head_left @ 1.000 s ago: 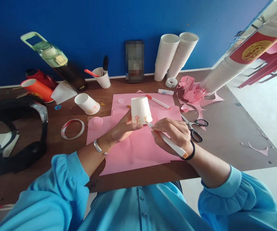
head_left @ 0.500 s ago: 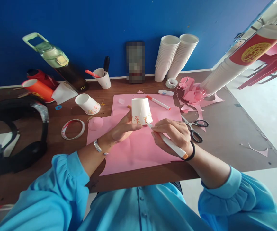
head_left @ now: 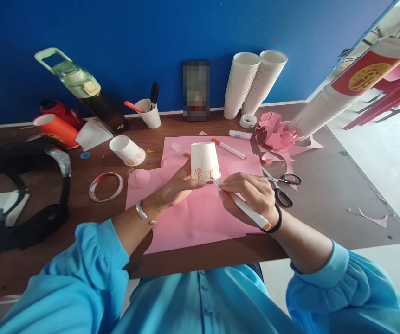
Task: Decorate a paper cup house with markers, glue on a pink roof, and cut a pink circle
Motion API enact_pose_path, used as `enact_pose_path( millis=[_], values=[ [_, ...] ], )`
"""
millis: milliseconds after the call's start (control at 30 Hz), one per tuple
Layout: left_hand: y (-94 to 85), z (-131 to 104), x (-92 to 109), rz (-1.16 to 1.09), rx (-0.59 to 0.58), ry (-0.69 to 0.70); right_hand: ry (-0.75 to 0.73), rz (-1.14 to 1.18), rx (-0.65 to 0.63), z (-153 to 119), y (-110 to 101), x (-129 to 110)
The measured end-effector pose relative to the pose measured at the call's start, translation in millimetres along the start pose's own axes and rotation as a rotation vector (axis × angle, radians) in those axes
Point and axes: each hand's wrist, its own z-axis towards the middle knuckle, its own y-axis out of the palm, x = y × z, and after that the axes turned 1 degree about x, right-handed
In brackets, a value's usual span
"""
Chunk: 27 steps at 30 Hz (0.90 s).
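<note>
A white paper cup [head_left: 203,157] is held upside down in my left hand [head_left: 175,188], above the pink paper [head_left: 186,218]. Small orange flowers are drawn around its lower band. My right hand [head_left: 250,192] grips a white felt-tip pen [head_left: 250,212] with an orange end, its tip at the cup's lower edge. Behind the cup lies another marker [head_left: 229,148] with an orange cap. To the left, a second paper cup [head_left: 127,150] with similar drawn flowers rests on the table near a pink paper cone [head_left: 139,178].
Black-handled scissors [head_left: 282,189] and crumpled pink paper scraps [head_left: 278,132] lie on the right. Stacked paper cups [head_left: 241,83] stand at the back by a phone [head_left: 196,90]. A tape ring [head_left: 106,187], a bottle [head_left: 88,95] and a black headset [head_left: 59,218] are on the left.
Hardly anything differs: both hands, the cup and the pen keep nearly the same positions. The whole view has shifted very slightly.
</note>
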Motion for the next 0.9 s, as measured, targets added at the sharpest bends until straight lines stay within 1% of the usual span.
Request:
enact_pose_path(
  millis=[567,900],
  values=[
    [3.0,1.1,4.3,-0.001,-0.011,-0.007,-0.006,-0.010,-0.001,-0.1,-0.9,-0.3],
    [2.8,0.5,2.8,-0.003,-0.003,-0.012,0.005,-0.008,-0.010,0.7,-1.3,-0.5]
  ],
)
